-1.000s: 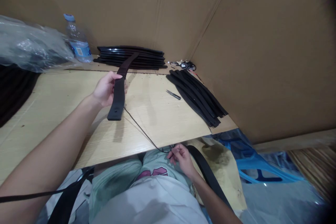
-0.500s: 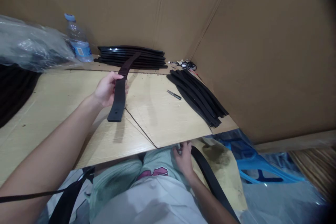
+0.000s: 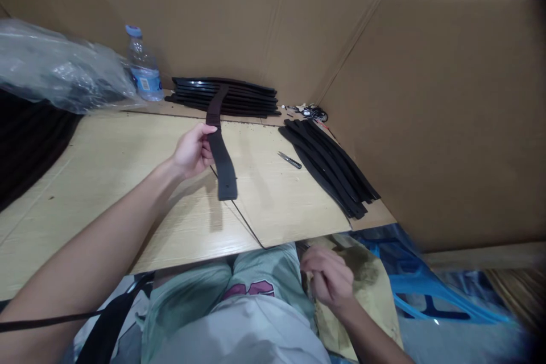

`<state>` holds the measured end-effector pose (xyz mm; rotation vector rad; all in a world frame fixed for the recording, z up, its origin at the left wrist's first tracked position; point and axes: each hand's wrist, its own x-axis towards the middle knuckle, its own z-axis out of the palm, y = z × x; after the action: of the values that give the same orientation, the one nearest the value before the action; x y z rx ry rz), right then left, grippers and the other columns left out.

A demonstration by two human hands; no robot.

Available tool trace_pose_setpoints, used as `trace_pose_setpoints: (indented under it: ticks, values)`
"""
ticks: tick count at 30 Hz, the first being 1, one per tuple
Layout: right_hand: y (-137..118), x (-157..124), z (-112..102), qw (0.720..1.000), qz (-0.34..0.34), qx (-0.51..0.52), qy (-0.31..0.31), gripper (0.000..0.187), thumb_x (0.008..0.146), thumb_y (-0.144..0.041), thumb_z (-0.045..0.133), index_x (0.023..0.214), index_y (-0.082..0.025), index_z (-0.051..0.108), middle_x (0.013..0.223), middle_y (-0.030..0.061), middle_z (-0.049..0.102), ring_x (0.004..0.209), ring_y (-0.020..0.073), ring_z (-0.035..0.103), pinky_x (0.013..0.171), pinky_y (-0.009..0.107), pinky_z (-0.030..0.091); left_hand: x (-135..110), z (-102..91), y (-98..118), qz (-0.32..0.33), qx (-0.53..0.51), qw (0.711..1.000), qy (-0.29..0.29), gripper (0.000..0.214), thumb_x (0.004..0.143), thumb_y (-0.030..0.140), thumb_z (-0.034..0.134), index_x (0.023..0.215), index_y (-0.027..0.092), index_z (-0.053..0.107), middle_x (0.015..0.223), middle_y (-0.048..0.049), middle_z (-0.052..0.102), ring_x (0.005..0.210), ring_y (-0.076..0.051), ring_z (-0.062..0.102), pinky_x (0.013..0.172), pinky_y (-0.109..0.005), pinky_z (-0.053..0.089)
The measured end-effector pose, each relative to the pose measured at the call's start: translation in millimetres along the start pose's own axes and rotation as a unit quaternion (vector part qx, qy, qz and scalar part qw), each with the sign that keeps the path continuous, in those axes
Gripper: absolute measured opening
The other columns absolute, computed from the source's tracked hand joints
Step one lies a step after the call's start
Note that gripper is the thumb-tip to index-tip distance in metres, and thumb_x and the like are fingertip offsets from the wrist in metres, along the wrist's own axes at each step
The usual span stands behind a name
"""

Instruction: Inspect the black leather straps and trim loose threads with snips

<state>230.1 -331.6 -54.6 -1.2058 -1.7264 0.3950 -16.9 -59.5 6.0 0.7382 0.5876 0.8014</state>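
My left hand (image 3: 195,151) is closed around a flat black strip (image 3: 225,165), holding it above the table. The strip has a small hole near its lower end and a ribbed band by my thumb. A thin dark cord (image 3: 247,224) passes behind it and runs to the table's front edge. My right hand (image 3: 328,276) is over my lap, just off that edge, with its fingers curled in; whether anything is inside them is hidden. Thread snips (image 3: 290,160) lie on the table right of the strip.
Black strips are piled at the back (image 3: 243,96) and at the right (image 3: 328,165) of the wooden table (image 3: 170,227). A water bottle (image 3: 145,68) stands beside a clear plastic bag (image 3: 63,74). Cardboard walls (image 3: 447,96) rise behind and right. A blue plastic frame (image 3: 426,278) is lower right.
My left hand has turned the strip so its lower end swings right. My right hand has moved right and back from the table edge. The black strip beside my right arm is out of view.
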Motion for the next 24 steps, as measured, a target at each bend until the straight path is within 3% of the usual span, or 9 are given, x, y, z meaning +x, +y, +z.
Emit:
trace_pose_setpoints:
  ticks: [2,5,8,11,12,14,18,21,24]
  values:
    - [-16,34,-7,0.999,0.005,0.021,0.046,0.016,0.081,-0.011,0.046,0.076,-0.018,0.06,0.068,0.0042,0.06,0.065,0.0163,0.058,0.059,0.031,0.046,2,3.7,-7,0.006,0.009,1.0,0.026,0.038,0.068,0.029,0.051,0.061,0.019,0.015,0.044,0.009,0.018,0.035,0.0,0.015,0.037,-0.015,0.007]
    - [-29,97,-3,0.976,0.179,0.106,0.059,0.012,0.087,-0.021,0.047,0.09,-0.017,0.058,0.075,0.0043,0.061,0.069,0.014,0.058,0.067,0.029,0.048,4,13.4,-20,0.036,0.027,0.998,0.05,0.038,0.067,0.029,0.053,0.061,0.019,0.017,0.044,0.0099,0.017,0.034,0.001,0.015,0.037,-0.014,0.008]
    - [-26,156,20,0.924,0.285,0.252,-0.044,0.026,0.087,-0.037,0.049,0.096,-0.014,0.057,0.086,0.0084,0.064,0.074,0.0148,0.061,0.07,0.029,0.05,2,21.5,-33,0.052,0.06,0.994,0.071,0.034,0.069,0.031,0.053,0.061,0.018,0.023,0.044,0.01,0.019,0.034,0.001,0.017,0.036,-0.013,0.009]
    - [-13,195,53,0.811,0.379,0.395,-0.205,0.042,0.086,-0.05,0.042,0.099,-0.012,0.056,0.076,0.0099,0.066,0.058,0.0156,0.062,0.054,0.028,0.051,-1,24.1,-39,0.056,0.143,0.986,0.069,0.032,0.074,0.038,0.048,0.058,0.015,0.031,0.042,0.0075,0.027,0.034,0.0,0.023,0.037,-0.014,0.013]
    - [-7,204,63,0.779,0.4,0.416,-0.245,0.048,0.086,-0.054,0.039,0.1,-0.012,0.055,0.071,0.0103,0.066,0.052,0.0157,0.061,0.044,0.025,0.047,-3,23.6,-39,0.061,0.182,0.979,0.066,0.034,0.076,0.04,0.046,0.057,0.014,0.036,0.043,0.0055,0.033,0.035,-0.001,0.028,0.037,-0.015,0.015]
    - [4,216,80,0.747,0.423,0.432,-0.278,0.055,0.083,-0.06,0.037,0.097,-0.01,0.057,0.061,0.009,0.063,0.038,0.0123,0.052,0.029,0.019,0.035,-4,21.1,-36,0.081,0.254,0.962,0.064,0.041,0.079,0.043,0.043,0.053,0.012,0.038,0.043,0.0036,0.037,0.038,-0.001,0.034,0.041,-0.015,0.023]
    - [22,229,93,0.714,0.446,0.46,-0.283,0.055,0.082,-0.06,0.041,0.088,-0.009,0.061,0.046,-0.0005,0.048,0.03,0.0052,0.03,0.025,0.016,0.024,-2,11.4,-28,0.102,0.288,0.951,0.046,0.043,0.08,0.047,0.043,0.057,0.01,0.043,0.047,0.003,0.04,0.044,-0.001,0.036,0.047,-0.015,0.026]
    - [32,231,91,0.685,0.481,0.468,-0.283,0.05,0.082,-0.056,0.044,0.091,-0.01,0.062,0.046,-0.0031,0.042,0.033,0.0047,0.028,0.027,0.015,0.023,4,3.4,-27,0.088,0.285,0.954,0.007,0.042,0.078,0.048,0.046,0.062,0.009,0.047,0.054,0.0022,0.044,0.051,-0.002,0.04,0.052,-0.015,0.03]
    - [37,227,89,0.686,0.504,0.465,-0.242,0.047,0.083,-0.053,0.046,0.095,-0.01,0.061,0.049,-0.0022,0.043,0.036,0.0052,0.03,0.029,0.015,0.023,11,-2.1,-33,0.065,0.282,0.957,0.017,0.042,0.076,0.05,0.048,0.07,0.008,0.052,0.063,-0.0005,0.051,0.058,-0.004,0.043,0.055,-0.015,0.033]
